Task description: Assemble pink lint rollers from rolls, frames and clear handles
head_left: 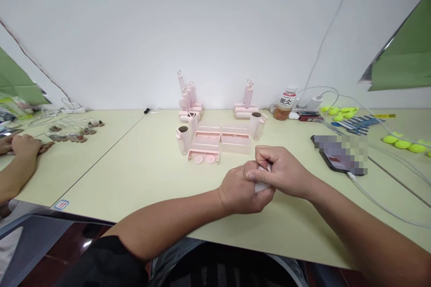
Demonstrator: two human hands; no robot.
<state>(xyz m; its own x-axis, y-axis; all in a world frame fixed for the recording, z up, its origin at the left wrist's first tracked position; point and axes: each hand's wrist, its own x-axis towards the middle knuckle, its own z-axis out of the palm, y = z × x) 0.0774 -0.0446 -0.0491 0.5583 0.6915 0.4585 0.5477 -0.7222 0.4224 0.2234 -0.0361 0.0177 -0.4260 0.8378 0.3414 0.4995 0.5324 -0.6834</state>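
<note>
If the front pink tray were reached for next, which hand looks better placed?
Left, probably: the left hand is nearer the front tray, while the right hand lies farther right. Both are on the white piece, though, so the right would have to hold it alone.

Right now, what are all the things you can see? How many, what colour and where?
White thing: one, white, between the two hands, mostly hidden
Pink parts: many, pale pink, middle and back
Bottle: one, amber, white cap, back right
Box: one, dark red, right of bottle
Phone: one, black, right
Cables: several, mostly white, both sides
Yellow things: several, bright yellow, far right
Blue strips: several, blue, back right
Wrapped things: several, brownish, left
Sticker: one, blue and white, front left
Table: pale yellow-green, below everything
Wall: one, white, behind
Green sheets: two, green, both sides
Another person's hands: two, bare, far left
Left hand, right hand: one each, bare, centre-right
</note>
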